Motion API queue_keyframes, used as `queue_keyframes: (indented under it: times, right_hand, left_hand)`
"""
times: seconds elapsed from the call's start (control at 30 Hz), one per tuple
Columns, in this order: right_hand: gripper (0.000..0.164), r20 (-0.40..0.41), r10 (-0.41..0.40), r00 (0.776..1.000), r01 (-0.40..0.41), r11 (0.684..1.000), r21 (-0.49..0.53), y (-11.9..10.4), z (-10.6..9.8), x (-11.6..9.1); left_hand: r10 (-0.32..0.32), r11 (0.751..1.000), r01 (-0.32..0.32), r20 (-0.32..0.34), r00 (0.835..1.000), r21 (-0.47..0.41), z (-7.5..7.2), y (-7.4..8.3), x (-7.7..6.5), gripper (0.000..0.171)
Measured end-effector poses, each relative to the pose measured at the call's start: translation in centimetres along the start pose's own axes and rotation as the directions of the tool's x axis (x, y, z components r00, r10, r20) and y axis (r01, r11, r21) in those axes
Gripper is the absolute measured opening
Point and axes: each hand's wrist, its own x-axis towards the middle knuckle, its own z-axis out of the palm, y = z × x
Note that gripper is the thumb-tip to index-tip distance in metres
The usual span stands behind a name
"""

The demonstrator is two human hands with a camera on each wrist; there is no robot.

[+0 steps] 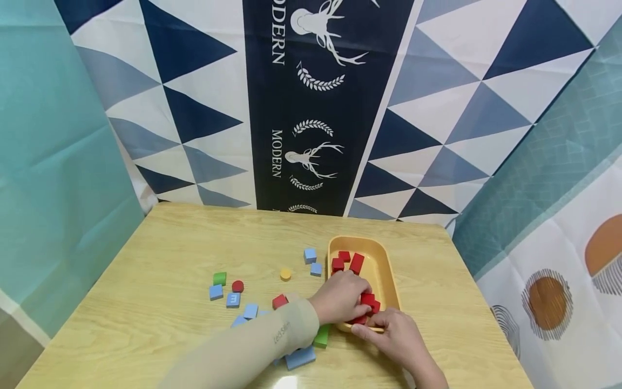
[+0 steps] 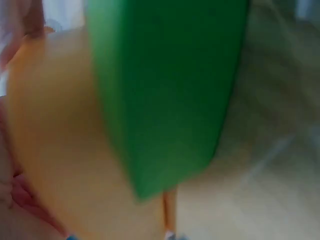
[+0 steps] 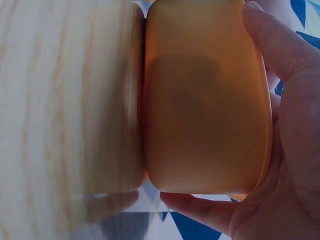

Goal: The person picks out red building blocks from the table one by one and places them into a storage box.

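Note:
An orange plastic tray (image 1: 384, 265) holds several red blocks (image 1: 357, 263). Reaching in over its left side, my left hand (image 1: 342, 296) has a red block (image 1: 367, 299) between its thumb and fingers. My right hand (image 1: 399, 336) grips the tray's near rim, with the thumb along the outside. The right wrist view shows the tray's outer wall (image 3: 207, 110) beside that hand (image 3: 295, 100); the fingers behind the rim are hidden. A green block (image 1: 321, 337) lies just outside the tray under the left wrist and looms large, blurred, in the left wrist view.
Several blue blocks (image 1: 299, 357) lie left of the tray, partly behind the left sleeve (image 1: 262, 340). Farther left are a green block (image 1: 220, 278) and a red round piece (image 1: 237, 286). A yellow round piece (image 1: 285, 274) sits mid-table; a patterned curtain (image 1: 209, 108) hangs behind.

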Motion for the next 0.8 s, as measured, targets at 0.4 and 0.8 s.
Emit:
queue_keyframes:
  times: [0.4,0.8]
  right_hand:
    - [0.030,-0.022,0.000,1.000,0.000,1.000,0.005,-0.1,0.3,-0.1]
    - [0.031,-0.011,0.010,1.000,-0.010,1.000,-0.005,-0.1,0.2,-0.1]
  left_hand:
    - [-0.087,0.994,0.084,0.039,0.995,0.075,1.6,0.2,0.1,0.031]
    - [-0.036,0.994,0.032,0.031,0.999,0.106,2.0,0.1,0.1,0.013]
